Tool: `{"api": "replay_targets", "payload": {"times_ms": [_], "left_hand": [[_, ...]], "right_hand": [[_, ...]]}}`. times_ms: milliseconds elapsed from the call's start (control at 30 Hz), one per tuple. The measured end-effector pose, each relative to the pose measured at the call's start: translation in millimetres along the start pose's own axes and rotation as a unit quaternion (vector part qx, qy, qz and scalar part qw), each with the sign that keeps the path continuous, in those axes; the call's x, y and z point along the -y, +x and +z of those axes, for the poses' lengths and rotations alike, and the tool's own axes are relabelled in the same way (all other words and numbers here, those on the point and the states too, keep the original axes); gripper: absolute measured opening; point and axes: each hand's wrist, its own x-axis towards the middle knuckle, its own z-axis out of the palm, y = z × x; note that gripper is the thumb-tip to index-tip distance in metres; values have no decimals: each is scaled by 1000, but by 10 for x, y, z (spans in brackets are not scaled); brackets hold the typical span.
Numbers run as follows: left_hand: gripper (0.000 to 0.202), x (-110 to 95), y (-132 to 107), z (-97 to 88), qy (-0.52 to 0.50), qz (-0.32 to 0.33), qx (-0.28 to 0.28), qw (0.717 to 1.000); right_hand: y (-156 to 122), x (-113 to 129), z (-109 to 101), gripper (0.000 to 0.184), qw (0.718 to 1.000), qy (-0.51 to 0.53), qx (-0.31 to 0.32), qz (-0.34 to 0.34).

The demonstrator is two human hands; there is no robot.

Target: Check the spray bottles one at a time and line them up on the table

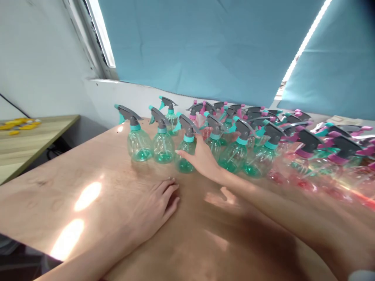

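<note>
My right hand point(205, 158) is at a clear green spray bottle point(185, 162) with a grey and turquoise trigger head. Its thumb lies across the bottle's front, and the fingers pass along the far right side, partly hidden. The bottle stands upright on the wooden table point(117, 218). My left hand point(159, 205) rests on the tabletop in front of the bottles, fingers loosely stretched out, holding nothing. To the left of the gripped bottle stand another green spray bottle point(163, 146) and a further one point(140, 144). More green bottles line up to its right.
Several pink spray bottles point(304, 168) crowd the right side, blurred in part. One green bottle point(171, 117) stands farther back by the wall. A side table point(38, 142) at the left bears yellow pieces point(20, 124). Blue blinds point(205, 50) cover the window behind.
</note>
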Motion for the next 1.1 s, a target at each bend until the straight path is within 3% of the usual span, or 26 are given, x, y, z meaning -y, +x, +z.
{"api": "replay_targets", "payload": {"times_ms": [333, 567, 733, 833, 933, 1033, 1100], "left_hand": [[28, -23, -25, 10, -9, 4, -10, 1000], [29, 0, -29, 27, 4, 6, -8, 1000], [29, 18, -38, 47, 2, -1, -9, 1000], [29, 24, -42, 69, 1, 5, -21, 1000], [29, 23, -38, 78, -1, 2, -19, 1000], [28, 19, -33, 59, -5, -6, -9, 1000], [27, 16, -30, 39, -6, -7, -4, 1000]], "right_hand": [[184, -89, 64, 64, 1000, -15, -3, 17], [125, -32, 1, 70, 999, -18, 0, 32], [-57, 70, -341, 68, 999, -12, 29, 43], [-137, 173, -661, 39, 999, -16, 31, 29], [-67, 250, -928, 21, 993, -105, -54, -4], [164, 244, -1042, 25, 964, -222, -139, -35], [342, 205, -1034, 37, 949, -304, -88, -2]]}}
